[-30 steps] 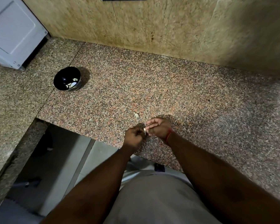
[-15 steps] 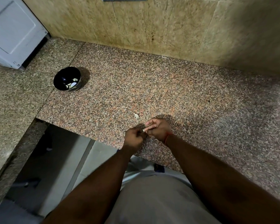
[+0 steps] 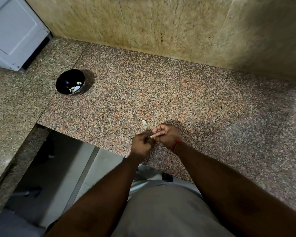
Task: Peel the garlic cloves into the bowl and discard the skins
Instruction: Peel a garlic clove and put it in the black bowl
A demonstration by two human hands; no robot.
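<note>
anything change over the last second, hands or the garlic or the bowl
Hardly anything. Both hands stayed near the counter's front edge, the left hand and right hand still pinching the same garlic clove between them, with only small finger shifts as they work at its skin. The black bowl and the scrap of skin on the counter stayed put.

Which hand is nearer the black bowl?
Left. The left hand is closer to the black bowl; the right hand sits farther right, both pinching a garlic clove.
</note>
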